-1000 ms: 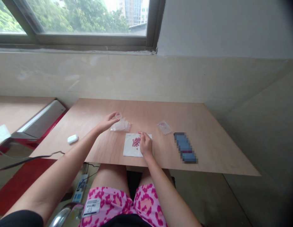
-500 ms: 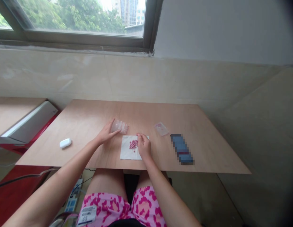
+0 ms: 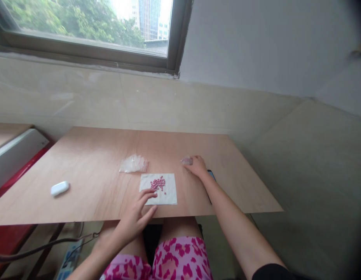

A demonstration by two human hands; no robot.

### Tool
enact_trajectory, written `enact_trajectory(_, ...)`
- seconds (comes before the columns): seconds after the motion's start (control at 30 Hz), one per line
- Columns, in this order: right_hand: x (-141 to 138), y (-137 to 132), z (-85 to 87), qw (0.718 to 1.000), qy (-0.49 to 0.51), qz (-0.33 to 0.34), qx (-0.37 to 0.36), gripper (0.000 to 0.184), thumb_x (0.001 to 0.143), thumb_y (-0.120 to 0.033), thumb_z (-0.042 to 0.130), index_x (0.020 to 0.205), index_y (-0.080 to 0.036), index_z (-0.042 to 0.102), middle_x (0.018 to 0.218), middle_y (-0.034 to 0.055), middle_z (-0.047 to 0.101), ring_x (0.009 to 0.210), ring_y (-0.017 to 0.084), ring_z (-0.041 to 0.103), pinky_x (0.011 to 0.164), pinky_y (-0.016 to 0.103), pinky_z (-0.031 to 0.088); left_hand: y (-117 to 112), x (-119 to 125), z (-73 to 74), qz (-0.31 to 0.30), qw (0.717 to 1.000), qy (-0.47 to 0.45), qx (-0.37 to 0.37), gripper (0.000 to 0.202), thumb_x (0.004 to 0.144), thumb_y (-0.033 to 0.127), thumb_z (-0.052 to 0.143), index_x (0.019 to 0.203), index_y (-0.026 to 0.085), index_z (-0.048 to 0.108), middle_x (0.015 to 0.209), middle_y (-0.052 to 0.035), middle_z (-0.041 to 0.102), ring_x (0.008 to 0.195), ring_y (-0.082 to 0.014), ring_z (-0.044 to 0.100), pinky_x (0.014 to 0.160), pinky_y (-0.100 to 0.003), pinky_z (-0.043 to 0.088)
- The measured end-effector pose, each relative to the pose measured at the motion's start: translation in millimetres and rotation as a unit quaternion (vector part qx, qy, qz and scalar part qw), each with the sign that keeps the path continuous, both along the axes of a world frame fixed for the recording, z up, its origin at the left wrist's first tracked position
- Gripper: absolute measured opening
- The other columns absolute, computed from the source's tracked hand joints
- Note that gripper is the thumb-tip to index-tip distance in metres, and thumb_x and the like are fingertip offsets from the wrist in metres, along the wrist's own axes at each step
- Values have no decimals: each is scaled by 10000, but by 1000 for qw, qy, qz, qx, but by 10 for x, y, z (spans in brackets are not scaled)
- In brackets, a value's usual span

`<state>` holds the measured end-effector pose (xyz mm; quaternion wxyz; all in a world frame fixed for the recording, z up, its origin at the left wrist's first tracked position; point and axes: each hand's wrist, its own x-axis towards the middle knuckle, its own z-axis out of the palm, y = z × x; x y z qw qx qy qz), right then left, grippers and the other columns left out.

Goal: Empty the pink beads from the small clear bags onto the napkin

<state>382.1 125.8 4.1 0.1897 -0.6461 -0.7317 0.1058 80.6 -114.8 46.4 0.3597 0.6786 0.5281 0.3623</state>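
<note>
My left hand hangs over the near-left edge of a square white paper sheet, its fingers apart and holding nothing. A cluster of small round pink beads or pills lies on this sheet, just beyond the fingertips. To the right, my right hand is closed with thumb and fingers on a small clear plastic bag; some pinkish contents show in it, partly covered by the fingers. A pile of clear plastic zip bags rests behind the sheet, on the left.
The wooden table bears a white earbud case at left. A phone is mostly hidden under my right forearm. Beyond the table's far edge stands a tiled wall. A dark cable hangs below the front edge.
My left hand has left the zip-bag pile and come back toward the paper's near edge. From over the sheet, my right hand has moved right onto the small bag. The view has shifted.
</note>
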Motion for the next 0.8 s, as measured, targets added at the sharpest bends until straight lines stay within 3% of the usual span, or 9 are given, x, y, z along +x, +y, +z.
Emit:
enact_trajectory(0.13, -12, 23, 52, 999, 35, 10, 7, 289, 725, -261, 813, 981, -148, 740, 1121, 152, 686, 1068, 279, 608, 948, 339, 442, -212, 206, -10, -25, 998, -30, -43, 235, 987, 386, 606, 1199, 340, 697, 1407, -104, 594, 1346, -334, 545, 1149, -509, 437)
enact_trajectory(0.27, -70, -51, 201, 997, 75, 27, -4, 39, 817, -192, 691, 832, -160, 707, 959, 114, 723, 921, 234, 648, 858, 324, 465, -243, 200, 11, -23, 996, -54, -64, 193, 983, 383, 610, 1145, 338, 705, 1266, -99, 669, 1213, -320, 619, 1057, -481, 491)
enact_trajectory(0.37, -130, -221, 362, 989, 131, 65, -36, 103, 860, -269, 670, 847, -172, 698, 850, 55, 741, 789, 200, 673, 735, 291, 489, -208, 134, 23, -4, 992, -80, -100, 186, 985, 425, 603, 1088, 307, 704, 1145, -85, 707, 1035, -280, 673, 886, -408, 559)
enact_trajectory(0.43, -201, -418, 492, 960, 230, 121, -100, 178, 857, -343, 697, 894, -168, 701, 883, 50, 758, 764, 190, 684, 685, 275, 498, -165, 99, 18, 21, 986, -115, -121, 225, 956, 463, 638, 1078, 287, 706, 1117, -83, 716, 956, -259, 682, 820, -375, 564)
enact_trajectory(0.5, -313, -680, 630, 904, 337, 183, -190, 244, 841, -389, 734, 932, -164, 707, 940, 61, 764, 765, 184, 686, 673, 272, 505, -115, 82, 12, 46, 975, -166, -140, 314, 912, 498, 689, 1119, 263, 706, 1105, -90, 719, 934, -254, 685, 809, -370, 563)
enact_trajectory(0.57, -465, -980, 757, 866, 367, 217, -263, 255, 835, -394, 759, 955, -172, 721, 942, 56, 761, 760, 176, 680, 657, 261, 504, -75, 81, 10, 60, 957, -231, -167, 440, 865, 539, 733, 1174, 229, 692, 1081, -101, 719, 955, -261, 687, 805, -372, 569)
enact_trajectory(0.7, -792, -1509, 916, 817, 347, 289, -358, 249, 815, -372, 795, 983, -193, 754, 893, 37, 753, 745, 171, 673, 621, 246, 502, -87, 87, 6, 41, 910, -329, -248, 546, 800, 578, 799, 1163, 187, 682, 978, -85, 717, 879, -229, 706, 742, -338, 579)
enact_trajectory(0.8, -914, -1729, 925, 810, 375, 276, -356, 332, 784, -348, 824, 1074, -206, 744, 852, 25, 740, 715, 171, 669, 601, 249, 507, -150, 72, -27, 30, 896, -340, -284, 463, 781, 553, 835, 987, 163, 695, 768, -31, 682, 662, -163, 665, 642, -286, 545)
